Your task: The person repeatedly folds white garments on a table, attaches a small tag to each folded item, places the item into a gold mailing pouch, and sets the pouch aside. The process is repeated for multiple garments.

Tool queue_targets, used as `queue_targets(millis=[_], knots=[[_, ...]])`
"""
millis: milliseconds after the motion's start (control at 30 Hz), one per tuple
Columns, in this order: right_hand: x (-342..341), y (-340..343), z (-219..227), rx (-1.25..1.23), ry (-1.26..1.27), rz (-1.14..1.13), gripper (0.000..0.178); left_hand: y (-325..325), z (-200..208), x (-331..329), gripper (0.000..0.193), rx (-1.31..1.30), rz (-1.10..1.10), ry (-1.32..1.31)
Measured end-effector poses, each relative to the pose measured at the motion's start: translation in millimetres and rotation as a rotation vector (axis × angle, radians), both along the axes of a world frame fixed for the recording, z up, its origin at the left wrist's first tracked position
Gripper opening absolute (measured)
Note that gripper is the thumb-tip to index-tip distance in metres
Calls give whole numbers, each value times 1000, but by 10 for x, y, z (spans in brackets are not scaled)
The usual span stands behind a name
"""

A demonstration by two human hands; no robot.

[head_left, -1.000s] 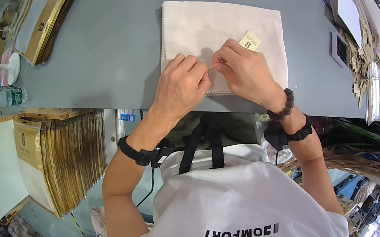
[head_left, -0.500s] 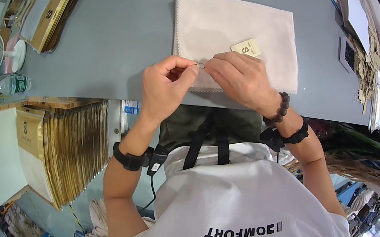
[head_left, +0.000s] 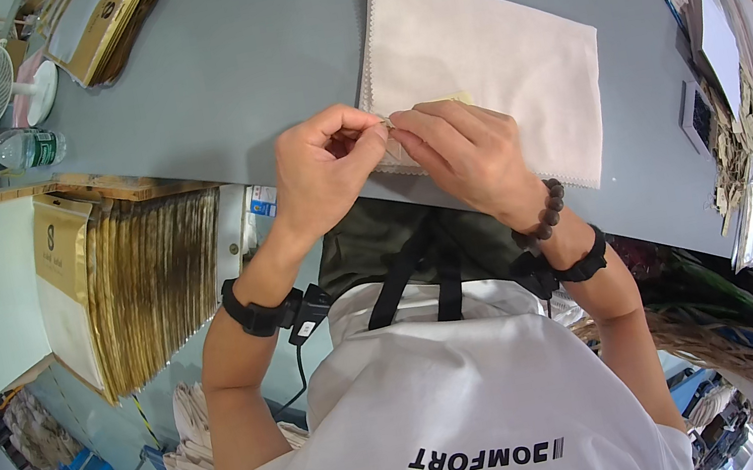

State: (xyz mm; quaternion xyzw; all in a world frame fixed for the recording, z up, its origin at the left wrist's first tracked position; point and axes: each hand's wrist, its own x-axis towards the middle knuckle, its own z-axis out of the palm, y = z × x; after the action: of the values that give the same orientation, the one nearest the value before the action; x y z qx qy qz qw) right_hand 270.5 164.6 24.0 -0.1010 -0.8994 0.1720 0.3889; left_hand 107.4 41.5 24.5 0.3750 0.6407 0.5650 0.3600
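- Left hand (head_left: 325, 169) and right hand (head_left: 474, 157): I saw both in narrow pinches on a thin strand (head_left: 386, 122), near the cloth's lower-left corner; its ends were too small to tell.
- Step, as I judged it: fine fingertip work on the strand; the next move called for a light, steady pinch.
- Beneath: flat, pale cloth (head_left: 504, 41), soft-looking, zigzag-edged; a yellow tag (head_left: 457, 98), partly hidden by the right hand.
- Outward: smooth grey table (head_left: 244, 57); glossy gold sleeves (head_left: 158, 283), tightly packed.

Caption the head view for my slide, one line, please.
Left hand and right hand pinch a thin strand near the near-left corner of a folded pale cloth on a grey table.
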Motion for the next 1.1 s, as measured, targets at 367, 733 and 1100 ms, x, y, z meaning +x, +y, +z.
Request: queue_targets(millis=[367, 733, 1100], knots=[[647, 597, 264, -1142, 377, -84, 15, -110, 2, -208, 17, 128, -140, 648], [437, 315, 255, -625, -259, 4, 7, -40, -140, -222, 8, 181, -249, 734], [18, 155, 11, -474, -404, 253, 7, -34, -211, -222, 4, 212, -211, 683]])
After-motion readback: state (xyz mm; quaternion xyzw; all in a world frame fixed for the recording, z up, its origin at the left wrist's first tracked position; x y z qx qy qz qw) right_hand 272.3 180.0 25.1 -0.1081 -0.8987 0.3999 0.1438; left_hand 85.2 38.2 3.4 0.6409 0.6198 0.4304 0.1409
